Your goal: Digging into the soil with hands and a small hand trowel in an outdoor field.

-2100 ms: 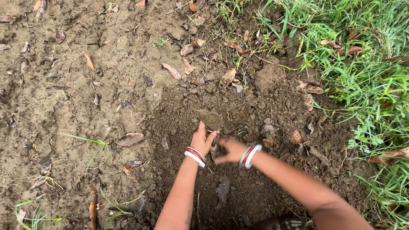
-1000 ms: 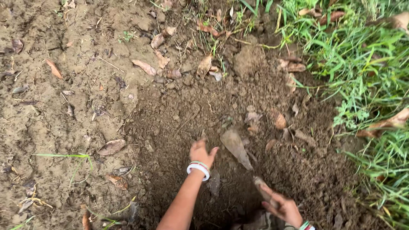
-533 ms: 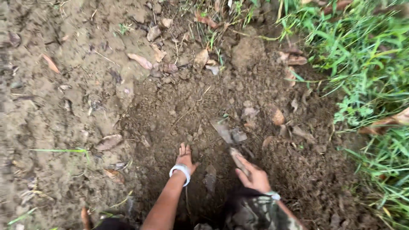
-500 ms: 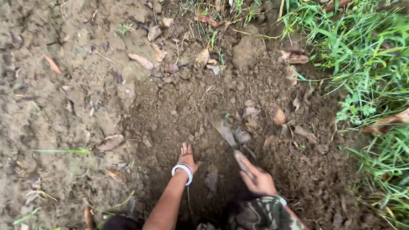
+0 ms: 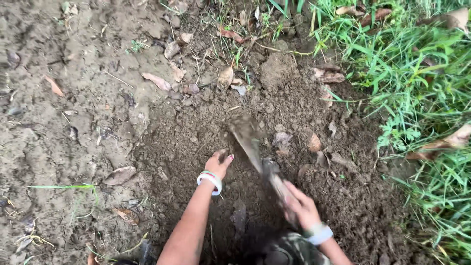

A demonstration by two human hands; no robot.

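Your right hand (image 5: 301, 208) grips the trowel (image 5: 255, 147) (blurred) blade-down, fingers closed, while your left hand (image 5: 218, 164) presses open-fingered into loose soil (image 5: 196, 142).

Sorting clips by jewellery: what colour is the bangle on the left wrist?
White, red-edged bangle behind the left hand; head view.

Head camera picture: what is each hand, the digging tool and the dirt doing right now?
Left hand: pressed down on the loose soil.
Right hand: closed around the tool's handle.
Digging tool: blade raised over the soil, motion-blurred.
Dug soil patch: dark, crumbly, broken up.
Grass: green, standing, undug.
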